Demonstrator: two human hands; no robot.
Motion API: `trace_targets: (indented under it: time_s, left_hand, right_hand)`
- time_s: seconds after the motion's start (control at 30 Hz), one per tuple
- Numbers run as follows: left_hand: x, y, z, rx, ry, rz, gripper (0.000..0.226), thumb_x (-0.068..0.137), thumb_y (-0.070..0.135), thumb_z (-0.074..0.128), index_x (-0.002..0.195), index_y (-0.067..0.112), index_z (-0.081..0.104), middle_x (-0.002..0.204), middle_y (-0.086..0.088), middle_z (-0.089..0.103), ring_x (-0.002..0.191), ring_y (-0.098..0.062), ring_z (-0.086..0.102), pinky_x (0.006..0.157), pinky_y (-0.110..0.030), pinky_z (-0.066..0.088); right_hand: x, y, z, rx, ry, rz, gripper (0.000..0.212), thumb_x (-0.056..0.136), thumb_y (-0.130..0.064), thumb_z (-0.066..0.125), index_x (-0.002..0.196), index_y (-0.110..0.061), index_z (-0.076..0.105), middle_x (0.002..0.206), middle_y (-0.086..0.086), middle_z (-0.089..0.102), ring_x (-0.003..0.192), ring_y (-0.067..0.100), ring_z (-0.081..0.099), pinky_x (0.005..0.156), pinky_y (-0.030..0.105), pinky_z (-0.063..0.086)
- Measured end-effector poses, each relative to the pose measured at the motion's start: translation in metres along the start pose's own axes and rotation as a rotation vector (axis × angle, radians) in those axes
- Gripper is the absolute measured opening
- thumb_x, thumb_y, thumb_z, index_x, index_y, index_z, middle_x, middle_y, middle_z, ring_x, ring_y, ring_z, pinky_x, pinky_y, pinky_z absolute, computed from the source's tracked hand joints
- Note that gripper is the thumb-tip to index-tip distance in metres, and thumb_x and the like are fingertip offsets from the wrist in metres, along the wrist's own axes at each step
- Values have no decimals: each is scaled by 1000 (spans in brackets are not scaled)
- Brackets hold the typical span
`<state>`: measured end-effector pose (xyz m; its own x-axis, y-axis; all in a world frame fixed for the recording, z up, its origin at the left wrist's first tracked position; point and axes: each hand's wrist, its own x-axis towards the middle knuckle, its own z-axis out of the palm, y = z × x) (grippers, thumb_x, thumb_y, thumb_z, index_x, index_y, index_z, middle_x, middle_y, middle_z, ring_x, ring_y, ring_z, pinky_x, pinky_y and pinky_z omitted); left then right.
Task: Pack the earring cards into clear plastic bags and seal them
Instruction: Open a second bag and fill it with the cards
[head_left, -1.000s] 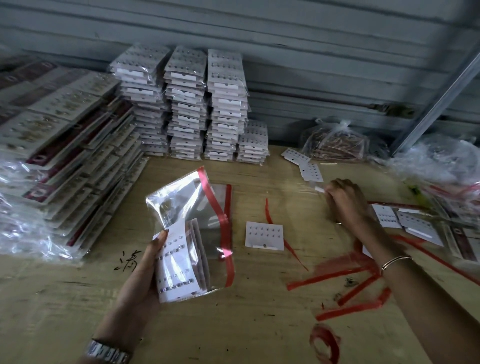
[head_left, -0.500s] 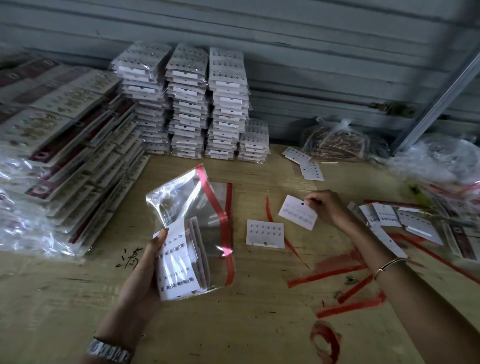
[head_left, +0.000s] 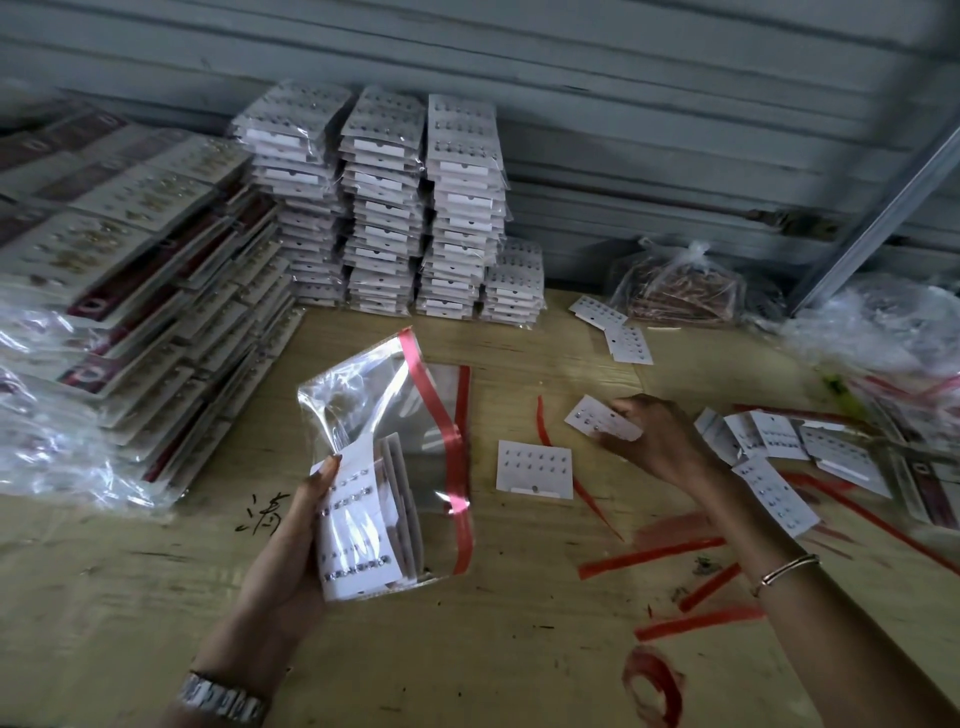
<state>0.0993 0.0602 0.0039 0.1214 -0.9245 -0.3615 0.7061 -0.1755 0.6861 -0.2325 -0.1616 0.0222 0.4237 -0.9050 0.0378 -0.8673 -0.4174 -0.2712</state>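
My left hand (head_left: 291, 551) holds a clear plastic bag (head_left: 374, 415) with a red seal strip, its mouth open to the right. Several white earring cards (head_left: 358, 525) stand inside the bag at its lower left. My right hand (head_left: 660, 441) is shut on one white earring card (head_left: 592, 418), lifted off the table to the right of the bag. Another earring card (head_left: 535, 467) lies flat on the table between my hands. More loose cards (head_left: 779, 436) lie scattered at the right.
Tall stacks of bagged cards (head_left: 415, 208) stand against the back wall, and larger packs (head_left: 130, 291) are piled at the left. Peeled red strips (head_left: 675, 551) litter the cardboard surface (head_left: 493, 649). A bag of copper-coloured items (head_left: 675, 291) and crumpled plastic (head_left: 883, 332) sit at the back right.
My right hand picked a card from the pile at the right and carried it left toward the bag. My left hand has kept the bag still.
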Motion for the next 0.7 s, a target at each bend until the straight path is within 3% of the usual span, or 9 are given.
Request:
trace_targets:
  time_s: [0.13, 0.23, 0.4, 0.5, 0.53, 0.6, 0.7]
  left_hand:
    - [2, -1, -3, 3, 4, -6, 47, 92, 49, 54, 110, 12, 76, 100, -17, 75, 82, -30, 75, 70, -43, 60]
    - [3, -2, -5, 8, 3, 10, 45, 91, 48, 54, 104, 13, 78, 96, -15, 76, 79, -28, 75, 65, -41, 61]
    - [5, -3, -7, -5, 6, 12, 45, 90, 49, 53, 97, 14, 80, 92, -15, 76, 75, -28, 75, 62, -40, 61]
    - [5, -4, -9, 1, -16, 3, 46, 90, 50, 53, 98, 13, 80, 92, -14, 76, 76, -28, 76, 63, -39, 61]
    - [5, -3, -9, -2, -11, 4, 46, 90, 50, 53, 100, 13, 80, 94, -14, 76, 78, -28, 76, 64, -40, 61]
    - [6, -4, -11, -5, -5, 9, 46, 89, 50, 55, 100, 14, 79, 95, -14, 76, 78, -28, 76, 65, -40, 61]
    - [5, -4, -8, -31, -12, 15, 43, 87, 49, 56, 93, 14, 81, 90, -13, 77, 74, -27, 76, 61, -38, 61]
  right_hand:
    - [-1, 2, 3, -38, 3, -6, 57, 80, -56, 70, 119, -14, 66, 117, 4, 70, 105, 23, 64, 81, 28, 47]
    - [-2, 1, 5, -93, -59, 0, 60, 82, -57, 69, 125, -15, 62, 123, 4, 67, 110, 23, 62, 89, 28, 47]
    - [-11, -23, -1, 103, 142, -73, 58, 80, -35, 79, 129, -9, 62, 125, 9, 66, 112, 27, 64, 93, 36, 53]
    - [-21, -50, 3, 355, 10, -187, 76, 72, -44, 79, 138, -18, 52, 135, -2, 58, 122, 17, 59, 100, 19, 47]
    - [-24, -57, 6, 396, -80, -196, 82, 70, -49, 77, 142, -22, 48, 139, -6, 55, 126, 12, 55, 105, 20, 44]
    - [-27, -63, 14, 323, -165, -203, 90, 72, -54, 77, 148, -27, 38, 144, -7, 52, 131, 7, 49, 107, 20, 39]
    - [-28, -63, 21, 210, -144, -237, 90, 75, -54, 76, 150, -34, 30, 142, -5, 54, 129, 10, 50, 100, 12, 32]
